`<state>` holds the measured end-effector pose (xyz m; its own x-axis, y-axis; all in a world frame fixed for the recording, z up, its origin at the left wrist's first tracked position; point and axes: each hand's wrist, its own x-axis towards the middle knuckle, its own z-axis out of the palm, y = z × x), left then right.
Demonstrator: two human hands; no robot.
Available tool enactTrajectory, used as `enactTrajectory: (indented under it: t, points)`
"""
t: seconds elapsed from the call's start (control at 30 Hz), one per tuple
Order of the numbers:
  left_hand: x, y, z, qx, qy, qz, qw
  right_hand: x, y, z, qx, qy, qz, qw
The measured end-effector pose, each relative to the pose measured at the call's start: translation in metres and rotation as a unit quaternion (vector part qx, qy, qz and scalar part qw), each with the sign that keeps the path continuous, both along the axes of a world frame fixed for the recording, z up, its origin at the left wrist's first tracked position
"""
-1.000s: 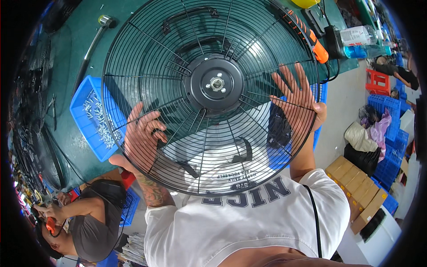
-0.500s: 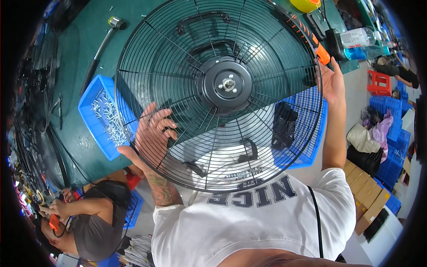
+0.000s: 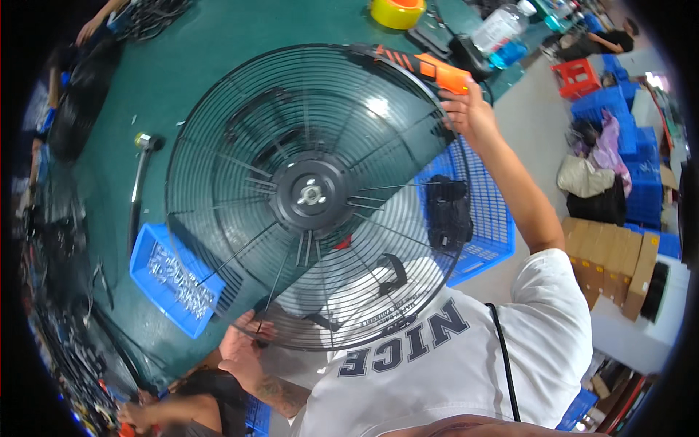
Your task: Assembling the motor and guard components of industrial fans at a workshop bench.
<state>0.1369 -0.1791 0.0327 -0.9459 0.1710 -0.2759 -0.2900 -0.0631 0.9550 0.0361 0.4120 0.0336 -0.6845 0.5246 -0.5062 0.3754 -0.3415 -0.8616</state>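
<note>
A round black wire fan guard (image 3: 240, 157) with a dark motor hub (image 3: 311, 194) at its centre spans the middle of the view, overlapping the table edge and my white shirt. At its lower left rim, my left hand (image 3: 246, 351) holds the edge, fingertips partly behind the wires. My right hand (image 3: 472, 118) grips the upper right rim, its fingers curled at the wire and thumb raised. Close to that thumb lies an orange and black power screwdriver (image 3: 429, 70). Through the wires a black curved handle-like part (image 3: 251, 116) shows on the green table.
A blue bin of screws (image 3: 175, 280) sits left of the guard, below a hammer (image 3: 138, 182). A blue crate (image 3: 484, 218) with black parts stands right. Yellow tape (image 3: 397, 13) and bottles (image 3: 502, 29) lie at the back. Another person's arm (image 3: 178, 414) is lower left.
The fan guard has shifted left and down in view and turned. My left hand has slid out to its rim. My right hand has moved left with its edge. The whole view has turned too.
</note>
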Motion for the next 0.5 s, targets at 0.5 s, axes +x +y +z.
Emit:
enactTrajectory:
  t: [0.5]
  points:
    - [-0.092, -0.008, 0.073, -0.611, 0.215, -0.054, 0.760, -0.036, -0.030, -0.040, 0.121, 0.259, -0.013, 0.958]
